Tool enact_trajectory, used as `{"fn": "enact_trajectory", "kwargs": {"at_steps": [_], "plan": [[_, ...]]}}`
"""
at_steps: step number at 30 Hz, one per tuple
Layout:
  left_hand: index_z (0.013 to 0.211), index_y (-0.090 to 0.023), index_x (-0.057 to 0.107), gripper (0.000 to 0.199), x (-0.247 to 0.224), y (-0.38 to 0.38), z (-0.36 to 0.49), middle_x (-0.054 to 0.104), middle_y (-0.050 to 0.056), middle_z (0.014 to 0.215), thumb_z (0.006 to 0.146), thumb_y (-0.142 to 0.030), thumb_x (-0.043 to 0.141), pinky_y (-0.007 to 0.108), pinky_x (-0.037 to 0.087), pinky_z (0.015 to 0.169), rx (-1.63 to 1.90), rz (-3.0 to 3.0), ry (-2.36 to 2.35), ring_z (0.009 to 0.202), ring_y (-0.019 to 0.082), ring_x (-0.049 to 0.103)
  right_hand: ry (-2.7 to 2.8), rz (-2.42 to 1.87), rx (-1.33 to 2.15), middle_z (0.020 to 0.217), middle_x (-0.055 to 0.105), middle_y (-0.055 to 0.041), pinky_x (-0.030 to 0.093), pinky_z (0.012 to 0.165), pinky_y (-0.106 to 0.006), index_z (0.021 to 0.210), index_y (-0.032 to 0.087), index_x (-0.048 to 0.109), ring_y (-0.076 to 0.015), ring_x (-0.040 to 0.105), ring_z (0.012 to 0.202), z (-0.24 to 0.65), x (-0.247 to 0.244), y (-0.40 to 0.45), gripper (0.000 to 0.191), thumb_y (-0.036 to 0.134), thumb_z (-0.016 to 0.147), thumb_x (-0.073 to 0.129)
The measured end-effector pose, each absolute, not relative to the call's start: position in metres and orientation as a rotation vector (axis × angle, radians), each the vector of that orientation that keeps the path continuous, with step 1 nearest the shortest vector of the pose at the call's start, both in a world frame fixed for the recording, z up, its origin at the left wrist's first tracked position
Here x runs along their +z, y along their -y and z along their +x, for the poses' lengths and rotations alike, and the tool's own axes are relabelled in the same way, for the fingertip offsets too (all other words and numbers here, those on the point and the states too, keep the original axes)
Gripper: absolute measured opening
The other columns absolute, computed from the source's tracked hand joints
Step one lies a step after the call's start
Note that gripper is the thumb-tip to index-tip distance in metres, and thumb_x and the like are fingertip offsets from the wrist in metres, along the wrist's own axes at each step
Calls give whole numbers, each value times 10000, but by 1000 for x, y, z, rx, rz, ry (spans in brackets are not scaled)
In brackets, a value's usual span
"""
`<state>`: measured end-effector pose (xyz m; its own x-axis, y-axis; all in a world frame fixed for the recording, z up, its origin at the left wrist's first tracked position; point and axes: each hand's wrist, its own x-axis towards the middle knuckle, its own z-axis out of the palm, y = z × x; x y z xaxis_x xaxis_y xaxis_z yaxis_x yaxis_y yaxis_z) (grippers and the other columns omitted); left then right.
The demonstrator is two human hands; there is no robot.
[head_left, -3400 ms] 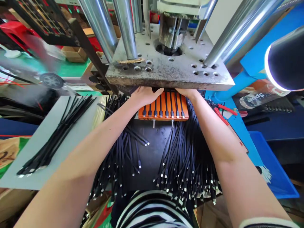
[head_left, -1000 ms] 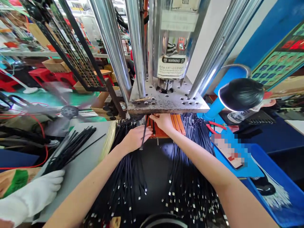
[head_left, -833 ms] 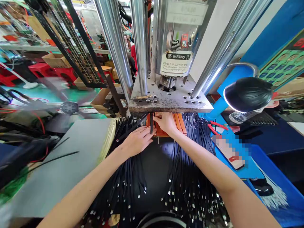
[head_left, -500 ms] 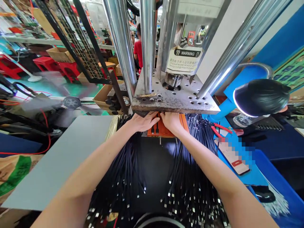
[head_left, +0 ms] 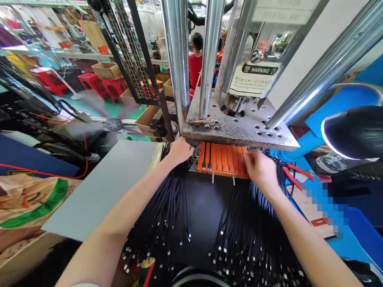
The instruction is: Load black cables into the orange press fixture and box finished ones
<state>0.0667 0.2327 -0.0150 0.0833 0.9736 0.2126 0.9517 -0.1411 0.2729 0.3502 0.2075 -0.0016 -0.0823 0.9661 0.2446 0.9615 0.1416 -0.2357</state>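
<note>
Flanking an orange block (head_left: 229,158), right hand (head_left: 262,167) curled, left hand (head_left: 181,150) partly hidden, grasps unclear, label (head_left: 255,79) reading "WARNING"

left hand (head_left: 181,150): fingertips hidden | right hand (head_left: 262,170): fingers blurred | lamp (head_left: 356,129): cut off right | fan (head_left: 113,124): blades blurred

The black top (head_left: 200,281) has a pale curved stripe (head_left: 199,272) and light cuff (head_left: 84,285).

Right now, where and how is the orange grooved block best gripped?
Probably the front edge of the orange block, from the wearer's side, clear of the two metal pins: the steel plate hides its rear and black cables crowd both ends.
</note>
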Motion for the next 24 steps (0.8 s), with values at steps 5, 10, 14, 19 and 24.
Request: {"fn": "enact_trajectory", "kwargs": {"at_steps": [5, 10, 14, 19, 24], "plan": [[867, -94, 666, 286, -38, -212, 36, 608, 199, 1051, 859, -349, 536, 440, 470, 889, 314, 2068, -2213, 1068, 341, 571, 2306, -2314, 53, 861, 704, -185, 414, 648, -337, 905, 145, 667, -311, 683, 813, 400, -32, -186, 310, 385, 947, 475], [802, -156, 620, 200, -35, -213, 24, 647, 100, 898, 871, -308, 511, 339, 464, 846, 464, 2047, -2150, 897, 227, 615, 2172, -2231, 219, 807, 713, -98, 380, 627, -301, 754, 199, 637, -262, 680, 803, 402, -32, -183, 298, 391, 937, 501], [775, -178, 572, 242, -6, -186, 32, 605, -1, 714, 882, -392, 533, 264, 438, 686, 692, 2093, -1862, 659, 138, 556, 2082, -2096, -25, 660, 662, -70, 327, 555, -297, 720, 208, 595, -257, 657, 680, 401, -15, -158, 300, 410, 924, 508], [804, -174, 591, 213, 55, -147, 78, 539, -33, 641, 899, -356, 532, 204, 376, 541, 966, 2122, -1339, 550, 85, 466, 2188, -1349, 351, 833, 708, -59, 433, 672, -260, 894, 213, 634, -189, 668, 749, 355, 24, -127, 236, 345, 958, 450], [953, -161, 648, 203, 96, -147, 122, 580, -16, 666, 909, -317, 525, 175, 409, 455, 1036, 1913, -1012, 469, 66, 505, 2052, -1056, 650, 670, 629, 4, 397, 587, -228, 811, 211, 595, -130, 570, 578, 314, 54, -128, 244, 319, 972, 447]]}}
